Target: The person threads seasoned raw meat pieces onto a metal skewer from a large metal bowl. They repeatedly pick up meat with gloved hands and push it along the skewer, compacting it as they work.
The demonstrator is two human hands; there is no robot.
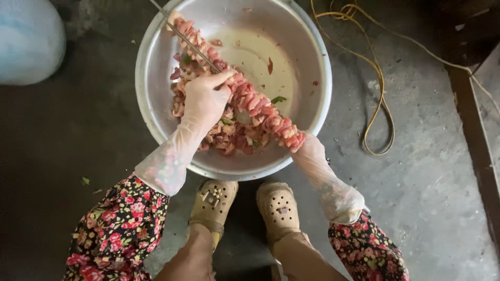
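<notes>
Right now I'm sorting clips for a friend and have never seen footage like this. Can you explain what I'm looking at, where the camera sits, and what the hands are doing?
There is no machine here. The single picture comes from a camera worn on a person's head, looking straight down at their own arms, legs and feet. Both arms have floral sleeves and long clear plastic gloves. A large metal bowl stands on a grey concrete floor, just beyond the person's beige clogs. It holds marinated meat pieces. The left hand grips a thin metal skewer packed with meat. The right hand holds the skewer's lower end at the bowl's rim. A yellow cord lies looped on the floor to the right, and a pale blue sack sits at the top left.
</notes>
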